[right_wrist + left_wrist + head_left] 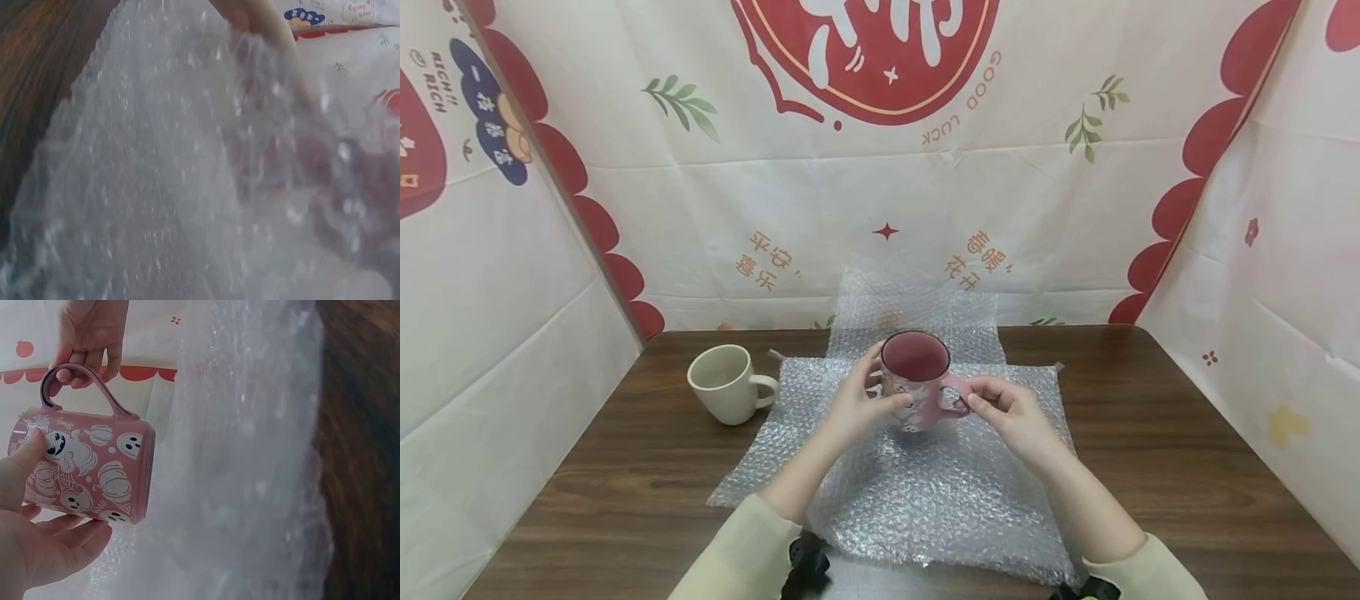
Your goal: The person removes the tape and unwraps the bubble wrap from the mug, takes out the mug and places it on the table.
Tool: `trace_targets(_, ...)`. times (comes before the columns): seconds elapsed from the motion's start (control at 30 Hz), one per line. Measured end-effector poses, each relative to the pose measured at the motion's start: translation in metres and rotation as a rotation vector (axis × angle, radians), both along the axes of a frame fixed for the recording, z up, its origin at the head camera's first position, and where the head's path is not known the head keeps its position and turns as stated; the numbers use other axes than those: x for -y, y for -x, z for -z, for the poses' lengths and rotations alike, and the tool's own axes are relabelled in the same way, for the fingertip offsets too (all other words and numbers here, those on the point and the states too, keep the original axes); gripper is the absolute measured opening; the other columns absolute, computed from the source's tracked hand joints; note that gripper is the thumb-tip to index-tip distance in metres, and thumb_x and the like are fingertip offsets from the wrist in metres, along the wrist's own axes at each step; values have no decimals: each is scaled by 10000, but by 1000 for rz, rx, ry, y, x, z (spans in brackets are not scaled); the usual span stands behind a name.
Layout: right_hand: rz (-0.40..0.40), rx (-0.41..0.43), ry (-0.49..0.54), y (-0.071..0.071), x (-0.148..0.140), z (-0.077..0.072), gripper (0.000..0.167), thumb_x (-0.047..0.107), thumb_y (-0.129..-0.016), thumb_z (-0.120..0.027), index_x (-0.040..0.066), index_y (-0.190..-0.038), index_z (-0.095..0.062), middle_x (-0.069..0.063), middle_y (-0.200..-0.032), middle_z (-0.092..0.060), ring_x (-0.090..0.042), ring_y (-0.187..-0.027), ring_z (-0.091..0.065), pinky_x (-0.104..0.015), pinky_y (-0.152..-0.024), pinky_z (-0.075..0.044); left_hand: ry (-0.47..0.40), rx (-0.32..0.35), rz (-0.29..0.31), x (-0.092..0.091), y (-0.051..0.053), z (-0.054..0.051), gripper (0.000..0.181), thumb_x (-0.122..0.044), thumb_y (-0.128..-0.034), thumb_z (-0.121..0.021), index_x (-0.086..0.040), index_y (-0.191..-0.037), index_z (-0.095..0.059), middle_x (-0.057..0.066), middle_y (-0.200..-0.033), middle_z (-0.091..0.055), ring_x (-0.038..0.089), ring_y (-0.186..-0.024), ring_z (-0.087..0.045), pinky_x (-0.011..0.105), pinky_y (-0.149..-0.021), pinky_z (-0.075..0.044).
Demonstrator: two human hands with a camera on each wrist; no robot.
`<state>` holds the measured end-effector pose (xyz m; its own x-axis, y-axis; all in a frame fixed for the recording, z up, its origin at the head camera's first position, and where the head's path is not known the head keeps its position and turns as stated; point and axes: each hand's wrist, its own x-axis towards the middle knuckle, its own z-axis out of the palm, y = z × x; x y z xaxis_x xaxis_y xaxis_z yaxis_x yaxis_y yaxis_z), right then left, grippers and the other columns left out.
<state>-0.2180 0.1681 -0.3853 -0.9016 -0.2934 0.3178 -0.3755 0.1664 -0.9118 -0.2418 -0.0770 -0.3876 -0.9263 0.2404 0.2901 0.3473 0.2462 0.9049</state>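
A pink mug [922, 407] with white ghost and pumpkin pictures is held over the bubble wrap [940, 508], its mouth tilted toward me. My left hand [863, 402] grips the mug's body, thumb on the near side and fingers around the far side. On the right, my right hand [1017, 418] pinches the mug's handle [90, 374], as the left wrist view also shows. Bubble wrap [144, 169] covers most of the right wrist view, so the hand and mug behind it are blurred there.
A cream mug [722, 387] stands upright on the brown wooden table [617, 467], left of the bubble wrap. More bubble wrap [917, 312] runs up against the printed cloth [880, 183] at the back. Cloth walls enclose both sides.
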Motion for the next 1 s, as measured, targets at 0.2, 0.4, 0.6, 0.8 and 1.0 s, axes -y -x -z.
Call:
trace_targets(0.2,-2,9,-2,-4,6,-5,243,37,-961,-554,-115,-1147,-596,-169,-949,-664,-161,-887,-631,-279,-834,-502,-1,-22,-5,6,-4,-5,806,-166,-787,-802,-174,-1464,-364,139,-1312,-535,323,-1139,-551,546,-950,-419)
trace_targets(0.4,-1,23,-18,-7,11,-8,234,48,-957,-564,-90,-1140,-611,-157,-951,-664,-170,-883,-629,-314,-829,-504,-28,-39,-24,11,-8,-5,785,-101,-762,-811,-167,-1434,-411,143,-1275,-559,323,-1114,-566,522,-936,-433)
trace_targets(0.6,-34,23,-7,-9,16,-8,228,30,-952,-559,-104,-1131,-605,-167,-950,-659,-168,-884,-633,-280,-832,-502,-60,-40,-27,18,-12,-4,786,-111,-751,-820,-166,-1429,-425,137,-1256,-572,329,-1094,-575,534,-932,-432)
trace_targets(0.8,-53,19,-8,-10,22,-8,226,32,-948,-565,-95,-1129,-612,-226,-1003,-643,-171,-876,-631,-266,-799,-506,-84,-17,-47,25,-15,-3,801,-131,-735,-837,-172,-1425,-434,121,-1268,-574,314,-1091,-580,526,-930,-434)
trace_targets(1.0,-65,25,-32,-11,31,-8,222,81,-942,-593,-45,-1119,-636,-110,-960,-676,-208,-900,-632,-331,-820,-515,-96,-9,-97,33,-22,-3,819,-79,-719,-839,-134,-1429,-435,149,-1251,-587,313,-1073,-597,524,-926,-442)
